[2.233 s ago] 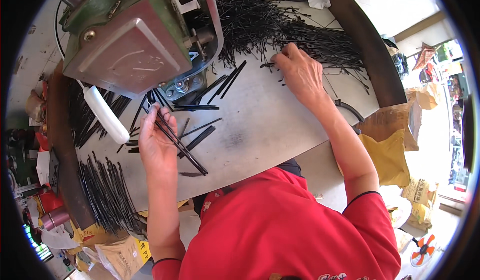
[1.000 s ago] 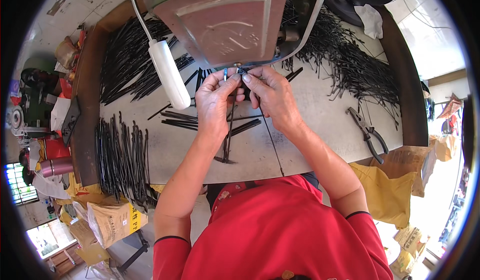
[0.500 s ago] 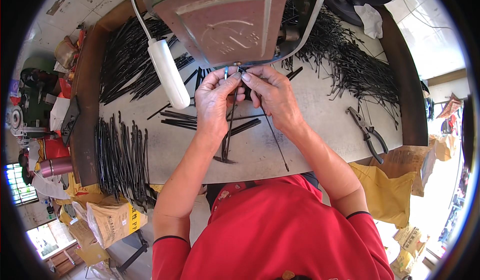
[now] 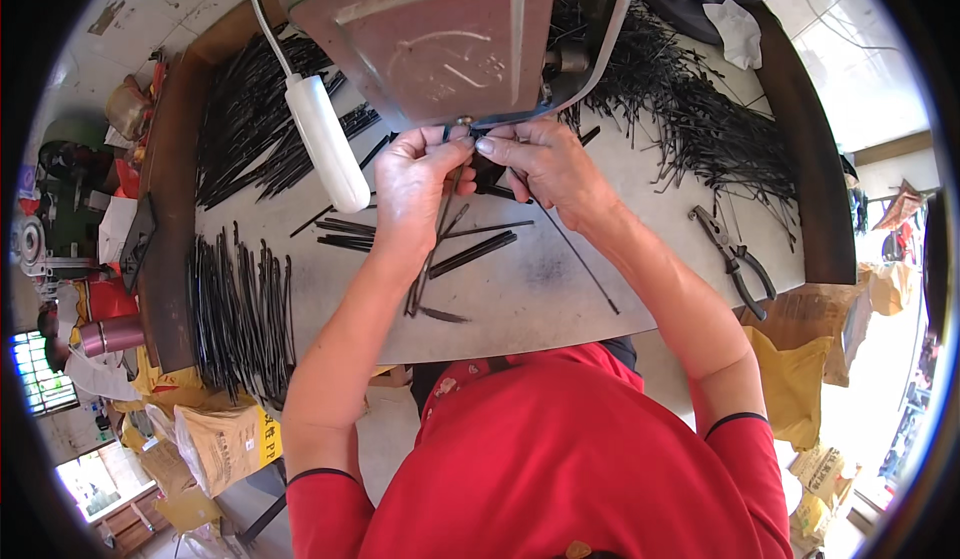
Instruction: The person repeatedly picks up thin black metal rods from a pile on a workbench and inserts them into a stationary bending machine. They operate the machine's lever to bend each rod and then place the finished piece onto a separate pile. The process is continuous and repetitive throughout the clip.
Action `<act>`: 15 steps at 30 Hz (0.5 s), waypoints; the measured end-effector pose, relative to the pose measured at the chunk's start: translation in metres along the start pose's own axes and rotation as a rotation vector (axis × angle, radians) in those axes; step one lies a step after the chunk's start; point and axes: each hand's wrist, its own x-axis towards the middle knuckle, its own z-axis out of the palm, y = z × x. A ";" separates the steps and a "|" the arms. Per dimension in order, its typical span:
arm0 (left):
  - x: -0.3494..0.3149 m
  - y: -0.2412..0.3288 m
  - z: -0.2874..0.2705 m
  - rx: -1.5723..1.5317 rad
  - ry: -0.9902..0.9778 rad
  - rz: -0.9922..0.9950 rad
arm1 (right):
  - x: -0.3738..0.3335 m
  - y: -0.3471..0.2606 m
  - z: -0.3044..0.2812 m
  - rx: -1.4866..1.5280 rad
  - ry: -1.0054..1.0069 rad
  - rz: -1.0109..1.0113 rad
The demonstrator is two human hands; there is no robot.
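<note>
Both hands are at the lower edge of a reddish-brown machine head (image 4: 430, 49), fingertips close together. My left hand (image 4: 412, 181) pinches a flat black rod (image 4: 432, 249), which slants down toward me beside the wrist. A thin black rod (image 4: 580, 259) with a small knob at its lower end is in my right hand (image 4: 552, 167), slanting down to the right. Both hands are closed. Fingers and the machine's edge hide the upper ends of the rods, so I cannot tell whether they touch. Several loose black strips (image 4: 475, 254) lie on the metal table (image 4: 690, 289) below my hands.
A white tube lamp (image 4: 328, 144) hangs left of my hands. Black rods lie in a far-left pile (image 4: 255, 109), a near-left bundle (image 4: 240, 304) and a tangled heap (image 4: 710, 124) at right. Pliers (image 4: 733, 259) rest at the right. Raised wooden sides (image 4: 820, 189) border the table.
My hands have drawn slightly apart under the machine. The right-hand rod's lower end has swung right and up, while the left-hand rod's end has shifted left.
</note>
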 end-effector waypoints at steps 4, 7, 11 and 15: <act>-0.002 0.003 0.003 0.058 -0.007 0.054 | -0.006 -0.001 0.002 -0.063 0.032 -0.045; -0.010 -0.017 -0.002 0.009 0.001 0.085 | -0.018 0.009 0.004 0.018 0.042 0.036; -0.026 -0.028 0.005 -0.221 -0.033 0.067 | -0.033 0.015 0.008 0.170 0.055 0.019; -0.027 -0.030 0.006 -0.211 -0.060 0.030 | -0.034 0.016 0.006 0.297 0.011 0.027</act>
